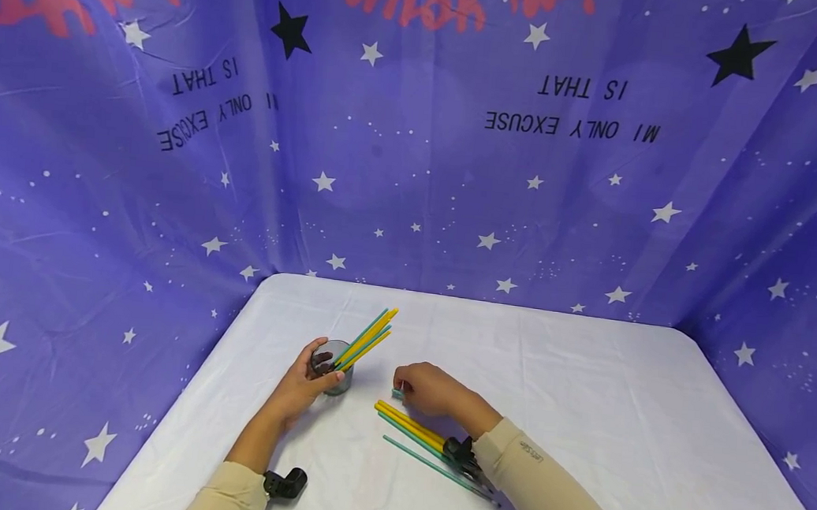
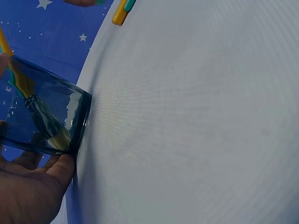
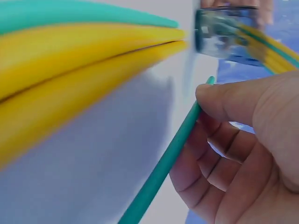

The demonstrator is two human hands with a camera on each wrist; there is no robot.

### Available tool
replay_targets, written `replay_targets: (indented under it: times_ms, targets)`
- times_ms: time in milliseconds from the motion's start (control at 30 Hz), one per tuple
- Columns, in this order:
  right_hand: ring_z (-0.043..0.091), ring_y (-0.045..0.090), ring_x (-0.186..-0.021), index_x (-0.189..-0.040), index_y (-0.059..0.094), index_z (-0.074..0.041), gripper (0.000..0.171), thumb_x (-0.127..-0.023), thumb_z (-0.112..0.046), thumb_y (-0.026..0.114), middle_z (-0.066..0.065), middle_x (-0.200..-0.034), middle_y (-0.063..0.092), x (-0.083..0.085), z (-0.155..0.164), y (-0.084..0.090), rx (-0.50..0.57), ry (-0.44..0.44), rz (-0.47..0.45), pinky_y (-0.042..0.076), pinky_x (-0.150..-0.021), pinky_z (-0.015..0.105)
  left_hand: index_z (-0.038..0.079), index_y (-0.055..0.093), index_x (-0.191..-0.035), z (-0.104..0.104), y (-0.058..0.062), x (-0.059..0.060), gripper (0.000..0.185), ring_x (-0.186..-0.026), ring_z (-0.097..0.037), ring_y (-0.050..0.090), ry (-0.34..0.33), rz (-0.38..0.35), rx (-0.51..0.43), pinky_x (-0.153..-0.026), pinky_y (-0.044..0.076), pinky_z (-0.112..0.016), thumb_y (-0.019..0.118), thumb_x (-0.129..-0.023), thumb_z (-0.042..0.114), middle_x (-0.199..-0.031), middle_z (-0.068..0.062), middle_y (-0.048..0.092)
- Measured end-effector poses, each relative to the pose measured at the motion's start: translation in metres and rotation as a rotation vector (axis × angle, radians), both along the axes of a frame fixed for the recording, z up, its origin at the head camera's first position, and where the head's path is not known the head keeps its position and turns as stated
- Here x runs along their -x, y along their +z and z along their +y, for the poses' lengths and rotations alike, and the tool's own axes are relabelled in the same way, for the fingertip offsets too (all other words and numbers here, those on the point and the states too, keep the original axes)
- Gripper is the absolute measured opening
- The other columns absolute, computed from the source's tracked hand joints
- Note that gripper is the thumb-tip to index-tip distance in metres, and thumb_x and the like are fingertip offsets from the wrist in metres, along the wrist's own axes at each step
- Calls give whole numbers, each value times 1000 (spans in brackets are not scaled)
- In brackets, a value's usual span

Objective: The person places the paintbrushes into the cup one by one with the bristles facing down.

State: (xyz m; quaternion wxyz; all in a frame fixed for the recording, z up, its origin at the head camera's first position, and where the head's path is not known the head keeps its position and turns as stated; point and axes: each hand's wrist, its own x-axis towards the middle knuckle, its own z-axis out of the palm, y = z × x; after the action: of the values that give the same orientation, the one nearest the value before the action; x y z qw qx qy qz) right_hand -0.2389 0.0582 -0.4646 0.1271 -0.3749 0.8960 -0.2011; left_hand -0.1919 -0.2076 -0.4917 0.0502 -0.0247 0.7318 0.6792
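A clear glass (image 1: 332, 370) stands on the white table (image 1: 584, 394) with several yellow and teal straws (image 1: 369, 337) leaning out of it to the right. My left hand (image 1: 307, 384) grips the glass (image 2: 44, 114) from the near side. My right hand (image 1: 426, 387) pinches the tip of one teal straw (image 3: 161, 170) between thumb and fingers, just right of the glass (image 3: 224, 32). Under and behind that hand lies a loose bundle of yellow and teal straws (image 1: 414, 429) on the table, blurred and close in the right wrist view as yellow straws (image 3: 70, 84).
Purple star-printed cloth (image 1: 414, 168) walls the table on the far side and both flanks. Black camera mounts sit at my left wrist (image 1: 284, 483) and right wrist (image 1: 462, 452). White tabletop stretches to the right (image 1: 617, 428).
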Motion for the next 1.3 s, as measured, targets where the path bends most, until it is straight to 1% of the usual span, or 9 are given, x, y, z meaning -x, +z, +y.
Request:
replay_targets:
  times_ms: [167,333,467,600,767,967,1067,1200,1300]
  targets:
    - [13,53,-80,-103,66,-8,16,-93,3,60,-3,-89,61,-5,4,25,86,14,23,48,-75,31,18,24,-156,0,0,1,85,-130,-33,45,3,-4,0,-104,39,-44,75,-88,13,-147,-20,41]
    - [13,54,-79,-104,64,-8,13,-94,1,63,-5,-89,61,-9,9,46,169,23,64,47,-72,30,17,24,-156,0,0,1,84,-129,-33,45,5,-5,-2,-105,38,-45,74,-88,12,-147,-21,40]
    - [11,55,-78,-101,62,-9,13,-94,1,63,-6,-88,60,-9,12,59,236,23,96,48,-70,28,18,24,-156,0,1,2,84,-130,-33,45,3,-7,2,-105,37,-45,75,-88,14,-147,-21,40]
    - [11,55,-79,-101,59,-10,13,-94,0,64,-7,-86,58,-11,14,69,299,-4,105,48,-70,29,18,23,-156,0,2,2,85,-132,-34,44,-7,-7,8,-106,36,-47,75,-89,16,-148,-22,39]
    - [12,58,-85,-103,57,-12,14,-96,-3,64,-6,-90,59,-16,11,77,427,-55,90,50,-75,32,18,23,-156,-2,1,0,84,-135,-35,41,-8,-10,6,-108,35,-49,74,-90,15,-149,-21,38]
    - [14,61,-89,-104,56,-12,13,-96,-5,63,-3,-92,63,-23,4,82,638,-122,90,53,-71,30,16,23,-156,-3,-1,-3,83,-132,-34,44,-7,-3,13,-104,39,-44,73,-91,14,-150,-21,38]
    - [17,63,-87,-103,56,-8,13,-95,-1,63,2,-93,62,-26,1,84,790,-163,76,57,-71,29,16,22,-156,-3,-2,-2,83,-131,-33,44,-13,4,10,-103,39,-42,73,-91,15,-150,-21,38]
    - [24,65,-86,-105,54,-1,13,-95,5,60,12,-96,58,-30,-4,90,980,-204,30,57,-75,31,16,23,-156,-2,-1,-1,83,-133,-34,43,-11,2,1,-104,39,-43,73,-90,14,-149,-21,37]
    - [23,63,-87,-106,50,4,14,-96,6,59,19,-98,55,-31,-8,90,1122,-210,-14,57,-77,33,15,23,-156,-1,-1,-1,83,-133,-35,42,-12,3,-1,-105,38,-44,73,-90,14,-149,-22,37]
